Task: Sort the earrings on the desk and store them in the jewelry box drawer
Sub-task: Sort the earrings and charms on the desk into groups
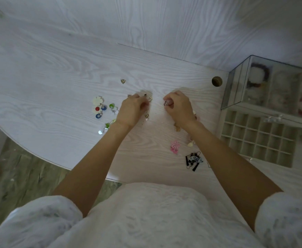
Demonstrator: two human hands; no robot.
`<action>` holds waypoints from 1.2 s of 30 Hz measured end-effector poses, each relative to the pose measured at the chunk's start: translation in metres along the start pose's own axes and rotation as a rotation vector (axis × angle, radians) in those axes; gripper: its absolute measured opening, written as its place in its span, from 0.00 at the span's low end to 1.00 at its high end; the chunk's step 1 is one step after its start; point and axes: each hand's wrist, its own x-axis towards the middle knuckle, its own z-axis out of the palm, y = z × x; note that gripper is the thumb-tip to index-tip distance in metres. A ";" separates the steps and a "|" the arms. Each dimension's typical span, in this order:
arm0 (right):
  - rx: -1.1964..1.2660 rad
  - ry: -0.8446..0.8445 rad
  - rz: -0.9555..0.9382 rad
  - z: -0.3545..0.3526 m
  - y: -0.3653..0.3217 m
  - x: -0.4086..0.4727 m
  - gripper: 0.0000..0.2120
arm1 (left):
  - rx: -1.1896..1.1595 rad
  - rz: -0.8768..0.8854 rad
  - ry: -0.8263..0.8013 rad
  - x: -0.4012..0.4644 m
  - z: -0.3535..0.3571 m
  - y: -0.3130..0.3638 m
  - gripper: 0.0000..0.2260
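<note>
Head view: the person leans over a white wood-grain desk (57, 65), both hands working near the middle of the frame. The left hand (131, 110) has its fingers curled down over small metal earrings; a heart-shaped earring (149, 99) lies at its fingertips, though whether the fingers actually pinch it cannot be told. The right hand (178, 106) is curled too, thumb and forefinger closed on a small dark hoop earring (166, 104).

The other earrings are scattered. At nine o'clock from the left hand sits a cluster of flower and disc earrings (99, 107); a lone gold triangular stud (123, 81) lies at eleven o'clock; a pink flower earring (175, 145) and a black-and-white tassel pair (194, 161) lie at five o'clock, beside the right forearm. At three o'clock stands the clear jewelry box (239, 86), its drawer (256, 138) pulled out, the grid cells looking unfilled.

Sorting seems barely begun. The risk — the right forearm hangs just above the pieces beneath it, so a careless sweep could knock them off the desk edge. Dim light may also hide mismatched pairs.
</note>
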 end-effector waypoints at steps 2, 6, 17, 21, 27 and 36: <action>-0.013 -0.007 -0.012 -0.001 0.001 0.000 0.10 | -0.022 0.023 -0.011 -0.003 -0.004 -0.002 0.07; -0.058 -0.048 -0.044 -0.001 -0.001 -0.002 0.09 | 0.037 0.045 -0.048 -0.006 -0.007 -0.007 0.08; 0.058 0.095 -0.073 -0.023 0.000 -0.065 0.07 | -0.098 0.074 0.187 -0.017 -0.021 0.010 0.04; -0.003 0.150 -0.053 -0.037 0.014 -0.110 0.07 | -0.491 0.057 0.141 -0.046 -0.019 0.049 0.02; -0.037 0.223 0.131 -0.046 0.057 -0.195 0.07 | -0.414 0.176 -0.164 -0.101 0.046 0.109 0.03; 0.035 0.419 0.477 -0.073 0.139 -0.270 0.07 | -0.354 0.344 -0.335 -0.140 0.113 0.174 0.05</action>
